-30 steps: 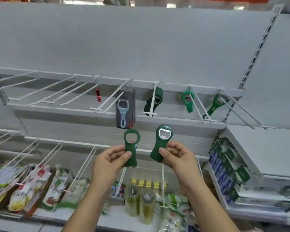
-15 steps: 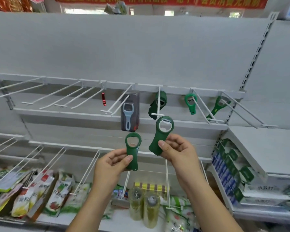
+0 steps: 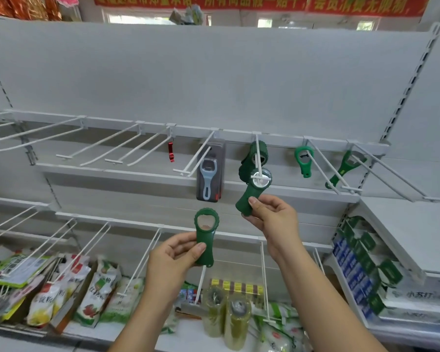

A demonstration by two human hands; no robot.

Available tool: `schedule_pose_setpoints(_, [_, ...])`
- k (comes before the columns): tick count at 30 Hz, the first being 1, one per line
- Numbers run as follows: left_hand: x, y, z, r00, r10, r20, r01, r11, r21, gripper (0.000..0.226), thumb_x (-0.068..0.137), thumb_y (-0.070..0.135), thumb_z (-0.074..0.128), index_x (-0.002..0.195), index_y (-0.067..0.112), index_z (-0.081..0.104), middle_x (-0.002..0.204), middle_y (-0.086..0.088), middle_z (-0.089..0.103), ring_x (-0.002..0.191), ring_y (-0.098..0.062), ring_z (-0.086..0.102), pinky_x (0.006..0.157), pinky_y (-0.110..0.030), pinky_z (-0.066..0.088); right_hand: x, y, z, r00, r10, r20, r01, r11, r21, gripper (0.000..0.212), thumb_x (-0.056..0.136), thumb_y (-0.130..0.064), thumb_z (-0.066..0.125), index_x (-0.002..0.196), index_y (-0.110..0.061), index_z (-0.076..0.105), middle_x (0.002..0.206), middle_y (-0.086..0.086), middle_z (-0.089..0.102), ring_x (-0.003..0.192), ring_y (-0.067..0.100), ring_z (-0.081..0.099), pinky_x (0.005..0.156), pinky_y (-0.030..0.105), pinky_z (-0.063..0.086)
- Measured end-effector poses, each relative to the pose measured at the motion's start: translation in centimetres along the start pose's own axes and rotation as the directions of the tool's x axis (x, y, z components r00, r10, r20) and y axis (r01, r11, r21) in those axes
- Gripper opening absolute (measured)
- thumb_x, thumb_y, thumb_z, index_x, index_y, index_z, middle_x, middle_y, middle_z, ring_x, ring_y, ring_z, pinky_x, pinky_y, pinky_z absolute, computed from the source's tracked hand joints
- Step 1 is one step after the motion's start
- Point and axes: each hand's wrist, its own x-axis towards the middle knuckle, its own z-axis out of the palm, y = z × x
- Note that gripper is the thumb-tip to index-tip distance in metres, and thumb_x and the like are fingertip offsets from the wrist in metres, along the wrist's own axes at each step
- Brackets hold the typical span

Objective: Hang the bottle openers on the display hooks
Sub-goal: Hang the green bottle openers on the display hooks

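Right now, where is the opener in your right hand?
In the head view, right of centre: the right hand holds the green opener with its ring at the tip of the hook, right of the grey packaged opener.

Red banner along top, yellow Chinese characters, cropped: 所有商品假一赔十. Packets, boxes below: print blurred.
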Motion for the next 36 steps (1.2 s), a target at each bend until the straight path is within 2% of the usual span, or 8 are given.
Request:
schedule_pose_setpoints(7, [0.4,-1.1,0.2,0.997,-0.061,0.046,0.059,0.998,0.033,0.027,0.08,-0.004,0.075,0.1,0.013,0.073,0.089,-0.004,0.079,0.086,-0.019,0.075,0.071,-0.027,0.061,6.2,1.0,1.1,0.994,0.033,-0.106,-0.027,0.998,0.052,0.012,0.087,-0.003,0.074,0.091,-0.002,0.062,0.109,0.029,0.07,0.1,0.036,0.072,0.086,0.044,0.061])
schedule_pose_setpoints(9, [0.5,-1.2,0.3,0.996,-0.067,0.055,0.065,0.997,0.039,0.027,0.08,-0.004,0.074,0.1,0.014,0.073,0.089,-0.003,0.079,0.086,-0.018,0.075,0.072,-0.028,0.061,7.7,1.2,1.2,0.992,0.043,-0.122,-0.037,0.998,0.051,0.015,0.089,-0.001,0.071,0.1,0.005,0.063,0.11,0.028,0.07,0.099,0.034,0.073,0.085,0.043,0.061])
schedule_pose_setpoints(11, [0.7,-1.3,0.2,0.995,-0.07,0.067,0.067,0.997,0.049,0.027,0.08,-0.003,0.074,0.101,0.014,0.073,0.09,-0.003,0.079,0.086,-0.017,0.075,0.072,-0.027,0.061,8.7,1.2,1.5,0.989,0.056,-0.137,-0.052,0.998,0.034,0.021,0.09,0.001,0.068,0.109,0.01,0.063,0.106,0.025,0.072,0.094,0.03,0.074,0.081,0.037,0.062])
schedule_pose_setpoints(16, [1.1,-1.1,-0.2,0.996,-0.06,0.069,0.057,0.998,0.041,0.026,0.08,-0.004,0.074,0.101,0.013,0.073,0.089,-0.003,0.079,0.084,-0.017,0.075,0.069,-0.025,0.061,9.5,0.9,1.8,0.986,0.079,-0.149,-0.079,0.997,0.001,0.004,0.089,-0.001,0.07,0.093,0.0,0.07,0.094,0.018,0.075,0.084,0.028,0.076,0.072,0.029,0.063])
schedule_pose_setpoints(22, [0.9,-1.3,-0.1,0.996,-0.049,0.068,0.047,0.998,0.032,0.027,0.079,-0.004,0.075,0.101,0.012,0.073,0.089,-0.005,0.078,0.085,-0.017,0.075,0.07,-0.023,0.061,7.1,3.0,0.9,0.983,0.115,-0.144,-0.127,0.989,-0.075,0.034,0.086,-0.021,0.078,0.109,0.002,0.066,0.096,0.015,0.075,0.088,0.023,0.076,0.084,0.032,0.061])
schedule_pose_setpoints(27, [0.3,-1.8,0.7,0.995,-0.056,0.082,0.053,0.998,0.034,0.027,0.08,-0.004,0.075,0.101,0.012,0.073,0.091,-0.007,0.078,0.086,-0.018,0.075,0.069,-0.022,0.06,-0.2,4.6,-0.6,0.989,0.15,0.007,-0.148,0.98,-0.136,0.027,0.095,-0.024,0.064,0.105,0.001,0.069,0.098,0.017,0.076,0.09,0.027,0.076,0.084,0.037,0.06])
schedule_pose_setpoints(31, [-0.2,-2.2,1.7,0.991,-0.06,0.116,0.053,0.996,0.068,0.029,0.079,-0.001,0.076,0.105,0.012,0.073,0.093,-0.006,0.079,0.09,-0.02,0.075,0.077,-0.029,0.061,-5.5,4.9,-1.7,0.975,0.154,0.161,-0.136,0.984,-0.117,0.031,0.089,-0.021,0.066,0.106,0.004,0.071,0.099,0.02,0.076,0.094,0.033,0.074,0.085,0.04,0.06])
schedule_pose_setpoints(36, [-0.9,-2.5,2.5,0.988,-0.079,0.135,0.072,0.996,0.053,0.03,0.077,-0.005,0.077,0.104,0.008,0.074,0.092,-0.01,0.079,0.091,-0.025,0.075,0.076,-0.028,0.061,-7.1,4.7,-2.6,0.969,0.136,0.206,-0.086,0.968,-0.235,0.022,0.083,0.003,0.072,0.105,0.0,0.073,0.098,0.017,0.077,0.096,0.034,0.073,0.084,0.036,0.061])
